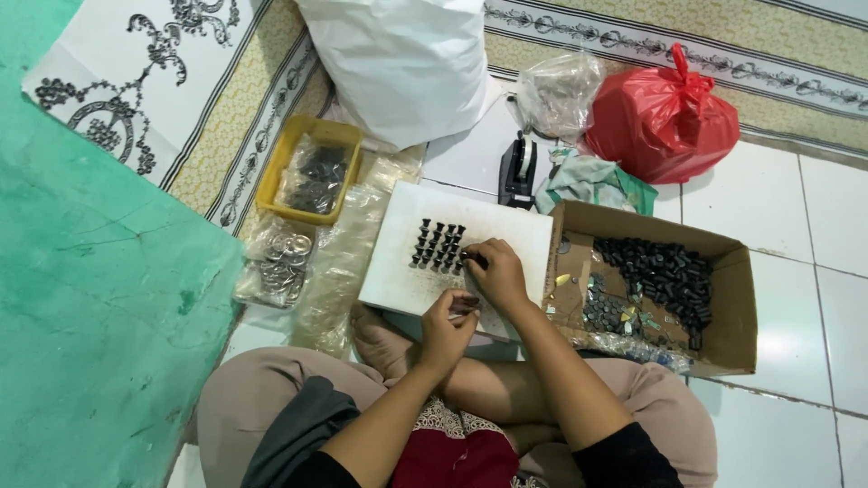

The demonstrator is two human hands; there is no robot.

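Neatly, small black pegs [438, 246] stand in upright rows.

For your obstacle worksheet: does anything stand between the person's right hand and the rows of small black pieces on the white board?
Nothing visible does. The right hand already reaches the edge of the black pieces on the white board; the left hand sits nearer the body.

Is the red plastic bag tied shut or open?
Shut. The red plastic bag is gathered at its top into a knot with twisted ends sticking up, and nothing inside shows.
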